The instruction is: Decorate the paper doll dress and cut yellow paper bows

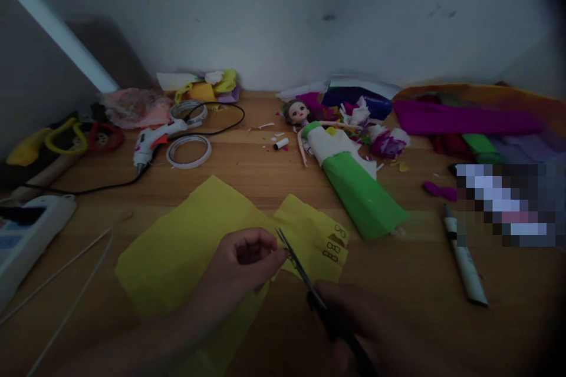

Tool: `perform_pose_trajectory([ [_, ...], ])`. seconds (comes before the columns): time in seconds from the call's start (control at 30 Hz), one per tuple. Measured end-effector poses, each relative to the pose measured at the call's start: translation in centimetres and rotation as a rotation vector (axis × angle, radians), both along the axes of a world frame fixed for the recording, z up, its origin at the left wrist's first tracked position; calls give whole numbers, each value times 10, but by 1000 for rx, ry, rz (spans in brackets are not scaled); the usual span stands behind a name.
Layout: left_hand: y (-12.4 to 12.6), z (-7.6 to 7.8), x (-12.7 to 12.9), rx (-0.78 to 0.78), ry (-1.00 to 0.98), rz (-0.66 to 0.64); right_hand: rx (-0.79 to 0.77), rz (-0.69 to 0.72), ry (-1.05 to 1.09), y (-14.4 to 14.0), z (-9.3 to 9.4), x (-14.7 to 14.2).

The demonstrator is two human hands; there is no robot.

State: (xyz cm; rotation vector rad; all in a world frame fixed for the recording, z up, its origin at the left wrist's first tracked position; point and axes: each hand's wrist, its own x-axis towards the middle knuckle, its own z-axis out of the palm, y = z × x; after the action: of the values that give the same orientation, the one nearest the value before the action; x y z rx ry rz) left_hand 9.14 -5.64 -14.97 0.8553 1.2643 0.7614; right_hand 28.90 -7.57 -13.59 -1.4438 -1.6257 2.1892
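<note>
Lower centre: left hand (247,262) pinching yellow paper (186,253), right hand (354,324) gripping scissors (300,271), cut part-way in, most uncut.

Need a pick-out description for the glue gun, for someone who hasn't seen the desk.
Start at the wooden table and go to its far left part, near the wall. The glue gun lies there beside two tape rolls, a black cord looping behind it. It is the only white tool with an orange trigger.
</note>
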Motion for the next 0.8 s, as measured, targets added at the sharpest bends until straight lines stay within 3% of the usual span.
perform_pose_trajectory([
  [0.5, -1, -4, -1, 82, 38, 26, -3, -1, 87, 1, 4, 1],
  [0.63, 1, 0, 0, 58, 27, 36, 18, 7, -12, 1, 6, -1],
  [0.8, 0, 5, 1, 55, 43, 36, 23, 28, 25, 2, 5, 1],
])
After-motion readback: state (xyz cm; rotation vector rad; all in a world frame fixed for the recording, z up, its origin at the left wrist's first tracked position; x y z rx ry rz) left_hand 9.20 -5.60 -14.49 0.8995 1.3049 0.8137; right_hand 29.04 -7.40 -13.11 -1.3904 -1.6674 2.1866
